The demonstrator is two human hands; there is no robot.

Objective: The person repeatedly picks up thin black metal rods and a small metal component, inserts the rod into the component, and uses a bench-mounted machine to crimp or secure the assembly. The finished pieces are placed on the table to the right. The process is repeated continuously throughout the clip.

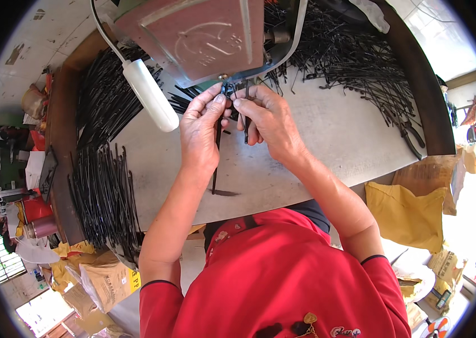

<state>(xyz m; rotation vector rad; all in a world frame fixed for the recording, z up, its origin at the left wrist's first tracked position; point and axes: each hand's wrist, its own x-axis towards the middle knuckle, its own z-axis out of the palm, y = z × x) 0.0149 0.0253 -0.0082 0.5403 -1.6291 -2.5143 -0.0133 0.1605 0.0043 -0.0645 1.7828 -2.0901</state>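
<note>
Both hands meet under the front of a machine with a reddish-brown cast cover [198,36]. My left hand [199,132] pinches a long thin black rod [217,160], which hangs down toward the table's near edge. At its upper end is a small dark part [228,89], partly covered by fingertips. Close beside it, my right hand [271,115] is closed on a short dark strip [246,129] that points downward between the fingers. Whether the two pieces touch cannot be made out.
A white tube-shaped lamp [150,96] hangs left of my left hand. Bundles of black rods [105,194] lie along the table's left side. A tangled pile of bent black rods [356,67] covers the back right, with pliers [409,135] near the raised brown edge [432,112].
</note>
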